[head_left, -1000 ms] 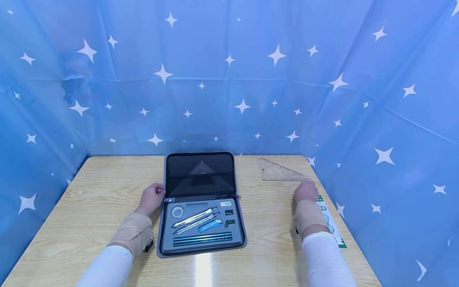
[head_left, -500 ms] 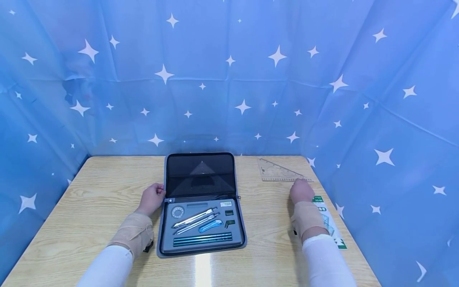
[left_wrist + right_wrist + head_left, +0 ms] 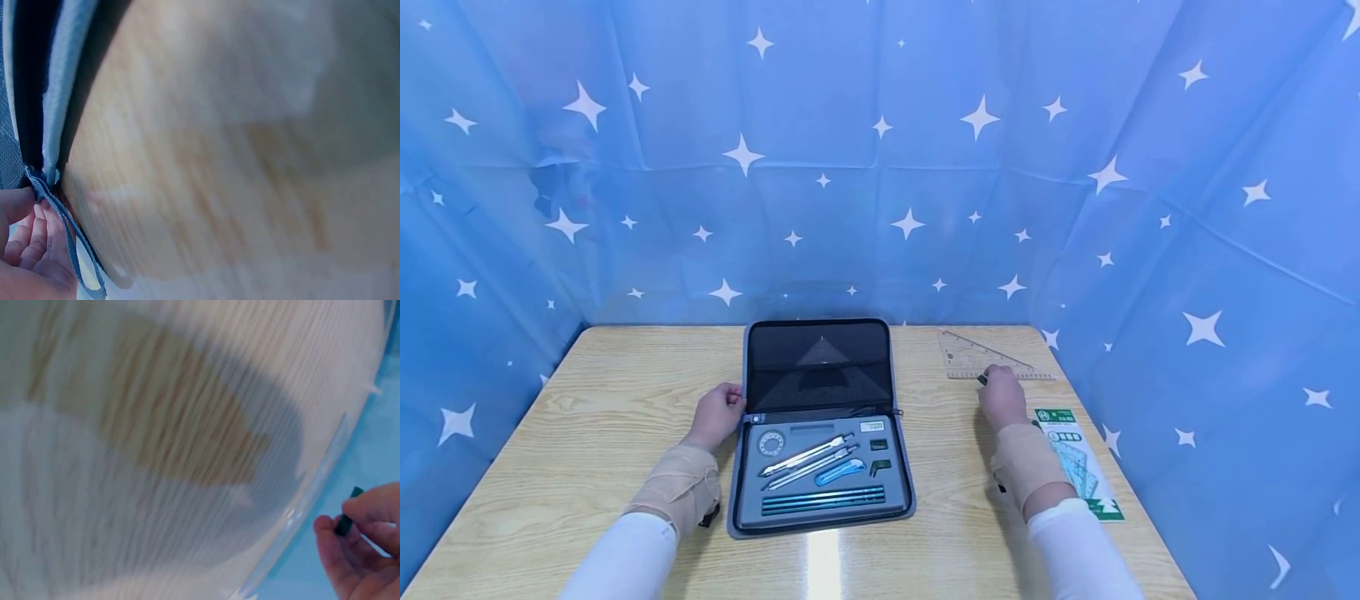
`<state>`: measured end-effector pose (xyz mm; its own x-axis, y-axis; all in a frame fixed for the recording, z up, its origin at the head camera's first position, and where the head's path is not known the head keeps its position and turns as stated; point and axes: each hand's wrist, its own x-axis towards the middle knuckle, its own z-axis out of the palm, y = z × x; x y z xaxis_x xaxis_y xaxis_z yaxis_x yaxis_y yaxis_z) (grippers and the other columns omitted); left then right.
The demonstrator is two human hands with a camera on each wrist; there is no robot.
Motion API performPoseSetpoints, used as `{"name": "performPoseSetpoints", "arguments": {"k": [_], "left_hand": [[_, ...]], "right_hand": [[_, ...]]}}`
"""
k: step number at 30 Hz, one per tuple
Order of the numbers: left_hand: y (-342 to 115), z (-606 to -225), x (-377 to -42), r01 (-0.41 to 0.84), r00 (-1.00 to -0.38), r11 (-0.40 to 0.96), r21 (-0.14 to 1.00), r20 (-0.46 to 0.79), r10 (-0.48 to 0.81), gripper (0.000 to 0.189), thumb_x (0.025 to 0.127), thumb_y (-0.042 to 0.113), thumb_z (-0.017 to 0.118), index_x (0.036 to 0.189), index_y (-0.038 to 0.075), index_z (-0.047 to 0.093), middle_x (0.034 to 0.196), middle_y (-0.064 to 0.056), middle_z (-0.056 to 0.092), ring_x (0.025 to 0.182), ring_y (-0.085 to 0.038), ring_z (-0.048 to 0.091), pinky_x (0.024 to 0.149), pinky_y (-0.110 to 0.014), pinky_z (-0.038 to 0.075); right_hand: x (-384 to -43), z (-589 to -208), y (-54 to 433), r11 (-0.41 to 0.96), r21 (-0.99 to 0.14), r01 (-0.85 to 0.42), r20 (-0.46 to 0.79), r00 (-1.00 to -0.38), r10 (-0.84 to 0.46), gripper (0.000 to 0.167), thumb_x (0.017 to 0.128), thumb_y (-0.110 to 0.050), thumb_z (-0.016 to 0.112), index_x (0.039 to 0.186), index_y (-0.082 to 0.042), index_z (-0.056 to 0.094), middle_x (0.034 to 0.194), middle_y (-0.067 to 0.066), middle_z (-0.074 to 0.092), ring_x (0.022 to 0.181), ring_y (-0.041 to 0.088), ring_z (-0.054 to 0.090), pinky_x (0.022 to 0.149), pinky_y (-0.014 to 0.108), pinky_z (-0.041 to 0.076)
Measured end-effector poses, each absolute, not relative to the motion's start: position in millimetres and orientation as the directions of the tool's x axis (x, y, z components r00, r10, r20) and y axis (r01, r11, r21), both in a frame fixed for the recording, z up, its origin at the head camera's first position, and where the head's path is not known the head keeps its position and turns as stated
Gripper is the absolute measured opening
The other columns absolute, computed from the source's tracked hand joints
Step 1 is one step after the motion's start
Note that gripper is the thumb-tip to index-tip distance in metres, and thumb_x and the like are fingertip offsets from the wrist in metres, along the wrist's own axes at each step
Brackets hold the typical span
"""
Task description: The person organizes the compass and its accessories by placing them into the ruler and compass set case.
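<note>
An opened grey zip case (image 3: 820, 521) lies on the table with drawing tools in its tray: two silver compasses (image 3: 808, 461), a blue cutter (image 3: 840, 472), several dark green pencils (image 3: 823, 501) and a round white disc (image 3: 771, 442). At its left edge, by the hinge, my left hand (image 3: 717, 417) pinches the case where a blue fabric loop (image 3: 72, 240) hangs. My right hand (image 3: 1003, 396) holds a small dark green block (image 3: 349, 512) between thumb and fingertips. Just past that hand lies a clear set square (image 3: 981, 357).
A white and green printed card (image 3: 1078, 462) lies near the table's right edge. Another clear triangle (image 3: 823, 367) shows inside the case's dark lid pocket. Blue star-patterned curtain (image 3: 880, 167) surrounds the wooden table (image 3: 625, 375) at the back and sides.
My right hand has moved left, away from the table's right edge, uncovering more of the card. The dark green block now shows at its fingertips. The left hand stays put.
</note>
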<state>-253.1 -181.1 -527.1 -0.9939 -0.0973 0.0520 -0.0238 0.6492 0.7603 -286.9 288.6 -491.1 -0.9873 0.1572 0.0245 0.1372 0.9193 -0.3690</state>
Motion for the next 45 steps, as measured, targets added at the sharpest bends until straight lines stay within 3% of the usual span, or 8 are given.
{"name": "performPoseSetpoints", "arguments": {"k": [6,12,18,22,29,45], "left_hand": [[-181,-527,-253,-0.03,-0.993,0.647,0.762,0.05,-0.105,0.019,0.088,0.001,0.056,0.102,-0.01,0.059,0.087,-0.02,0.063,0.081,-0.028,0.06,0.067,-0.027,0.046],[-180,-526,-251,-0.033,-0.994,0.645,0.764,0.043,-0.101,0.019,0.088,0.001,0.056,0.102,-0.011,0.058,0.088,-0.021,0.063,0.082,-0.03,0.06,0.068,-0.028,0.046],[-180,-527,-252,-0.04,-0.993,0.646,0.763,0.043,-0.112,0.018,0.088,0.002,0.056,0.101,-0.009,0.059,0.087,-0.019,0.063,0.081,-0.028,0.059,0.068,-0.027,0.046],[-180,-528,-252,-0.044,-0.993,0.648,0.761,0.04,-0.114,0.018,0.088,0.002,0.056,0.101,-0.009,0.059,0.087,-0.018,0.063,0.081,-0.028,0.059,0.068,-0.027,0.045],[-182,-530,-253,-0.045,-0.992,0.643,0.764,0.039,-0.116,0.018,0.088,0.002,0.056,0.102,-0.009,0.058,0.088,-0.019,0.063,0.083,-0.029,0.06,0.069,-0.029,0.046],[-182,-531,-255,-0.046,-0.992,0.653,0.756,0.042,-0.118,0.019,0.088,0.004,0.056,0.102,-0.009,0.059,0.089,-0.019,0.063,0.084,-0.029,0.059,0.071,-0.029,0.046]], "right_hand": [[-283,-486,264,0.896,-0.443,0.016,0.15,-0.984,0.092,0.019,0.089,0.0,0.058,0.107,0.003,0.062,0.103,0.017,0.057,0.095,0.032,0.06,0.082,0.043,0.052],[-279,-480,237,0.891,-0.442,-0.106,0.208,-0.978,-0.013,0.024,0.089,0.002,0.058,0.112,0.003,0.062,0.104,0.019,0.058,0.097,0.033,0.061,0.082,0.043,0.052],[-273,-479,205,0.863,-0.444,-0.239,0.24,-0.96,-0.142,0.017,0.088,0.0,0.061,0.105,0.0,0.065,0.101,0.014,0.057,0.095,0.028,0.061,0.083,0.039,0.053],[-265,-478,180,0.837,-0.436,-0.33,0.245,-0.939,-0.243,0.014,0.089,-0.002,0.061,0.103,-0.002,0.064,0.098,0.01,0.055,0.088,0.022,0.059,0.079,0.035,0.052],[-252,-471,140,0.812,-0.382,-0.441,0.197,-0.898,-0.394,0.014,0.093,-0.011,0.059,0.106,-0.009,0.062,0.102,0.001,0.054,0.094,0.013,0.057,0.084,0.029,0.051],[-245,-470,86,0.767,-0.35,-0.538,0.152,-0.84,-0.521,0.018,0.092,-0.011,0.06,0.11,-0.013,0.063,0.106,-0.003,0.057,0.098,0.008,0.057,0.087,0.023,0.05]]}}
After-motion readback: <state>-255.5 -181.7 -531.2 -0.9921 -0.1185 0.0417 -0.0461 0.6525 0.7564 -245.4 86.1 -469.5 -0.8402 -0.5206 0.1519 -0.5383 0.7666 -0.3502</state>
